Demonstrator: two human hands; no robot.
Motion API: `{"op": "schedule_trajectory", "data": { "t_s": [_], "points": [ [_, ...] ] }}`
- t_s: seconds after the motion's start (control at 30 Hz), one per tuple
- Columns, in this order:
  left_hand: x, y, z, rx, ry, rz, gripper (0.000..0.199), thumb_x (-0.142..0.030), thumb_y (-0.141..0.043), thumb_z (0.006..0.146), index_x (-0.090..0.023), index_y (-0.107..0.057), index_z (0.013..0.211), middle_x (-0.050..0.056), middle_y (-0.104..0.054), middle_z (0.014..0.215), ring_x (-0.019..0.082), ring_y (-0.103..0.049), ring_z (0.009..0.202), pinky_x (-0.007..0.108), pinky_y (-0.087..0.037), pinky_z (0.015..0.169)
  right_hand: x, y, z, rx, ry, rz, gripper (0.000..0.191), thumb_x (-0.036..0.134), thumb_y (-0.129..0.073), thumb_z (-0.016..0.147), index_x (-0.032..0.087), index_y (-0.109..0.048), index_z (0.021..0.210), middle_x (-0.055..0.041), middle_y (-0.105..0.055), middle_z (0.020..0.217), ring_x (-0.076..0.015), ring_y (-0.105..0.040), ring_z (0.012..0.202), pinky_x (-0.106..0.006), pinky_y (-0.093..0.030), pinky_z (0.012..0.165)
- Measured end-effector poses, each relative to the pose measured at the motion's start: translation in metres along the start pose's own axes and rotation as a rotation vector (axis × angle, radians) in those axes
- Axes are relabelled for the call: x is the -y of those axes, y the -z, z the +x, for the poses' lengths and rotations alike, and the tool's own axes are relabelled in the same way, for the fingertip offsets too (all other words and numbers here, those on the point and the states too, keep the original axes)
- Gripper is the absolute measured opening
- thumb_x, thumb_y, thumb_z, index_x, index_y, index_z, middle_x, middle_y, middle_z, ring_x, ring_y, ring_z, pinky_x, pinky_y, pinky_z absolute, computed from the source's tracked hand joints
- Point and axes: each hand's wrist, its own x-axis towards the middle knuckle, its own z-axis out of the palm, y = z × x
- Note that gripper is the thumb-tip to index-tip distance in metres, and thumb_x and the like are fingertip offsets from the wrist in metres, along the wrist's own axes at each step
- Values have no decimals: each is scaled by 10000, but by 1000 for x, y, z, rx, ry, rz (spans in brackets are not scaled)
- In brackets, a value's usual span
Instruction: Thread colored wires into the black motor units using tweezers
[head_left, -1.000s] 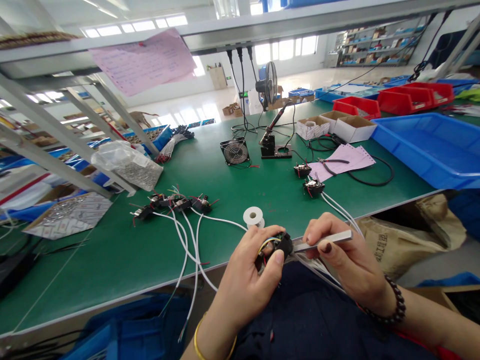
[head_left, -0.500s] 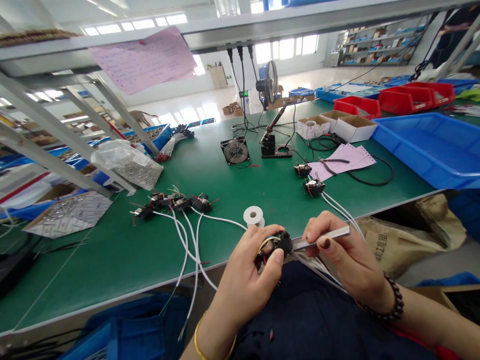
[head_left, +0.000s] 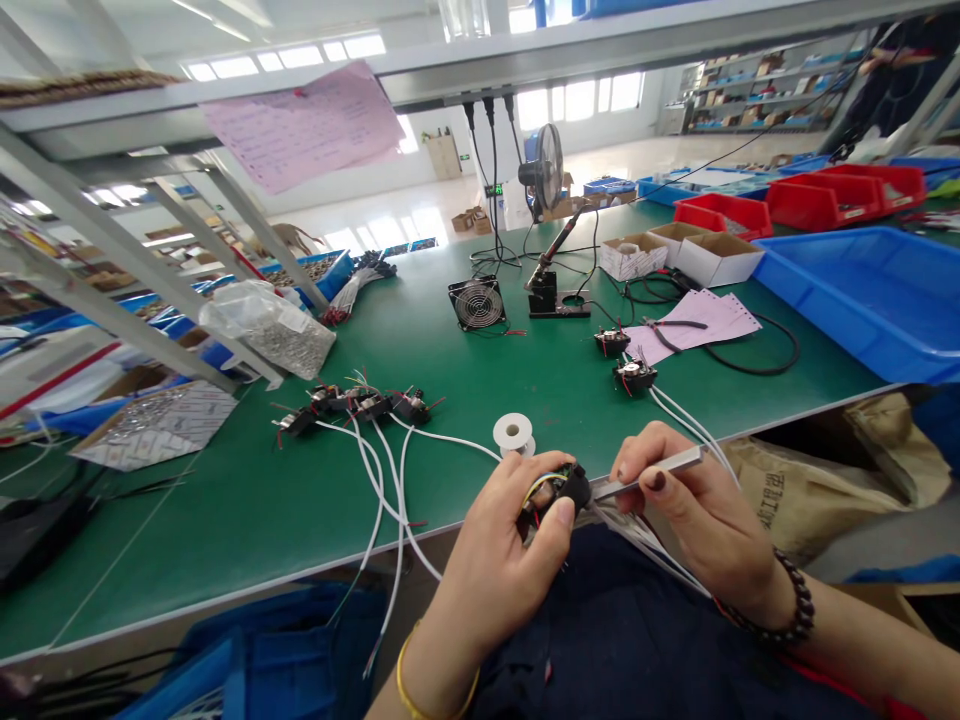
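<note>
Over the front edge of the bench, my left hand [head_left: 510, 540] is closed around a small black electrical assembly [head_left: 576, 487] with a copper-coloured part and yellow and red wires. My right hand [head_left: 697, 510] pinches a slim, flat grey metal tool [head_left: 667, 468] between thumb and fingers. The tool's front end meets the right side of the assembly; its exact contact is too small to tell. White cables [head_left: 637, 545] run below my right hand. Just behind my left hand stands a white spool [head_left: 513, 433].
Similar assemblies with white cables [head_left: 367, 403] lie to the left, and two more [head_left: 634, 375] to the right. A soldering iron [head_left: 551, 250] rests in its stand beside a small square fan [head_left: 478, 303]. Pliers [head_left: 667, 330] lie on pink paper. A blue tray [head_left: 862, 300] stands right.
The whole view has shifted slightly, with everything appearing a little farther right. My hands keep the same grip on the assembly and the tool.
</note>
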Motion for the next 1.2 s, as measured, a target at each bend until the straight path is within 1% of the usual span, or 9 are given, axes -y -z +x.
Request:
{"op": "schedule_trajectory", "data": {
  "t_s": [0.2, 0.4, 0.6, 0.77, 0.87, 1.0, 1.2],
  "points": [
    [-1, 1, 1, -9, -13, -7, 306, -363, -560, 1044, -273, -696, 1304, 59, -701, 1236, 248, -660, 1158, 357, -504, 995, 0, -1, -3, 8, 55, -12, 267, 447, -573, 1136, 239, -690, 1017, -16, -607, 873, -178, -561, 734, -309, -441, 664],
    [2, 0, 0, -9, 6, 6, 320, -384, -570, 1046, -266, -696, 1315, 76, -699, 1257, 263, -659, 1168, 368, -509, 987, 2, -1, 0, -1, -13, 26, 311, 479, -581, 1128, 227, -680, 974, -14, -620, 807, -179, -556, 692, -300, -434, 627],
    [2, 0, 0, -17, -6, 4, 324, -382, -568, 1047, -268, -699, 1321, 73, -702, 1236, 261, -667, 1152, 368, -511, 994, 2, -1, 1, 2, 32, -4, 302, 482, -586, 1122, 232, -695, 992, -21, -623, 838, -188, -559, 716, -311, -441, 650],
    [2, 0, -1, -23, -20, 2, 315, -393, -568, 1054, -268, -708, 1306, 65, -704, 1186, 247, -675, 1103, 351, -513, 973, 1, -1, 1, 0, -3, 20, 317, 486, -579, 1126, 233, -686, 968, -15, -611, 816, -180, -540, 701, -304, -423, 633],
    [3, 0, 0, -23, -25, 0, 314, -389, -565, 1059, -275, -700, 1319, 58, -701, 1179, 238, -673, 1094, 343, -508, 973, 1, -1, 1, 10, 7, 27, 307, 490, -596, 1118, 234, -686, 975, -14, -614, 831, -180, -543, 714, -306, -428, 650],
    [3, 0, 1, -13, -19, -1, 312, -384, -563, 1060, -271, -701, 1316, 64, -708, 1208, 248, -672, 1128, 354, -505, 995, 0, -2, 0, -2, -1, 29, 294, 466, -578, 1130, 237, -682, 979, -13, -613, 825, -181, -535, 712, -304, -421, 647],
    [2, 1, 0, -13, -18, -6, 312, -385, -558, 1057, -262, -707, 1302, 71, -715, 1209, 256, -674, 1127, 368, -510, 998, 2, -3, 2, 13, 1, 18, 320, 505, -604, 1110, 230, -687, 968, -19, -617, 823, -186, -553, 709, -308, -439, 654]
  ]
}}
